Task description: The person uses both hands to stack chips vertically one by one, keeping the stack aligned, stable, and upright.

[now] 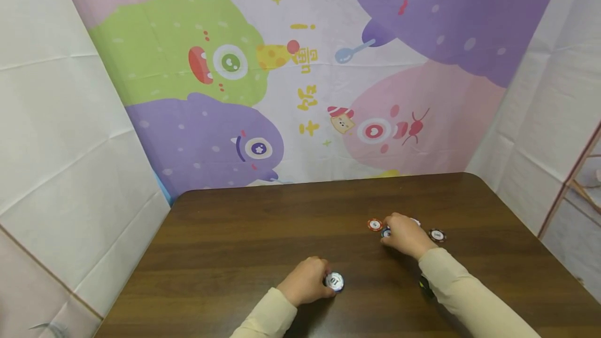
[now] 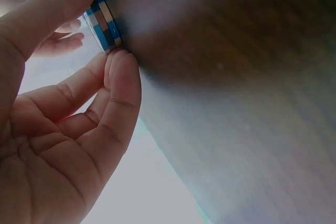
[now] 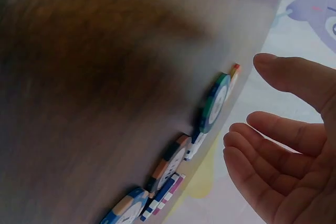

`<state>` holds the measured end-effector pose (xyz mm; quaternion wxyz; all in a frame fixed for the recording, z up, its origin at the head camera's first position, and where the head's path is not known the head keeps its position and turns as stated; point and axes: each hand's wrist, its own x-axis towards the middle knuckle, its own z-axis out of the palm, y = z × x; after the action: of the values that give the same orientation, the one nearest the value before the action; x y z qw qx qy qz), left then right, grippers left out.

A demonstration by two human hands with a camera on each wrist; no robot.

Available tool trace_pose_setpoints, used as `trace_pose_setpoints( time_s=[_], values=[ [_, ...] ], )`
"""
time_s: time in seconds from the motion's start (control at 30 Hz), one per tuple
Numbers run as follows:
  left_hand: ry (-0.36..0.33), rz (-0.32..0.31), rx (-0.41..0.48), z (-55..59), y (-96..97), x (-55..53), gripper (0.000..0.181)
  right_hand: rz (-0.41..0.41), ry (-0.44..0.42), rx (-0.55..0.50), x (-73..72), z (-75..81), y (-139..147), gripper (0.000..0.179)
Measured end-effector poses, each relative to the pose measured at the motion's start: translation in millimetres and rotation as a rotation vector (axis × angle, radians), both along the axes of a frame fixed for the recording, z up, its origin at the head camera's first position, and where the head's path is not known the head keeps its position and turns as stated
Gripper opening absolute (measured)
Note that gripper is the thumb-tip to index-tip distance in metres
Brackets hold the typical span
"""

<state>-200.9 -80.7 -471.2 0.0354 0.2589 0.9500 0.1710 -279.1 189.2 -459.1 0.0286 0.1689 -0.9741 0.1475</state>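
My left hand [image 1: 307, 279] pinches a small stack of poker chips [image 1: 335, 281] at the table's near middle, the top one white-faced and marked 10. In the left wrist view, thumb and fingertips hold the blue-and-white chip edges [image 2: 106, 27]. Farther right, my right hand [image 1: 406, 234] is over loose chips and hides part of them. Around it lie a red chip [image 1: 375, 225], a blue chip [image 1: 386, 232] and a dark chip [image 1: 437, 235] marked 100. In the right wrist view its fingers are spread apart, with nothing between them, near a green-edged chip [image 3: 215, 103].
Several more chips lie along the right wrist view, among them an orange-and-dark one [image 3: 169, 165] and a blue-and-tan one [image 3: 128, 211]. The brown wooden table [image 1: 244, 233] ends at a cartoon-printed cloth [image 1: 305, 155]. Pale panels stand at both sides.
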Motion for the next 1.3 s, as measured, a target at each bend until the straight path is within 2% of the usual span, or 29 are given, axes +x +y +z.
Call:
trace_pose_setpoints(
  time_s=[0.2, 0.67, 1.3],
  values=[
    [-0.003, 0.0, 0.004, -0.6, -0.1, 0.2, 0.026, 0.001, -0.029, 0.029, -1.6, -2.7, -1.0, 0.029],
    [0.003, -0.005, -0.004, 0.6, 0.4, 1.0, 0.026, 0.032, 0.017, 0.091, -4.3, -9.2, -5.4, 0.023],
    [0.007, -0.005, -0.003, 1.1, 0.0, 0.2, 0.027, 0.056, -0.002, 0.05, -8.8, -7.7, -2.4, 0.02]
  ],
)
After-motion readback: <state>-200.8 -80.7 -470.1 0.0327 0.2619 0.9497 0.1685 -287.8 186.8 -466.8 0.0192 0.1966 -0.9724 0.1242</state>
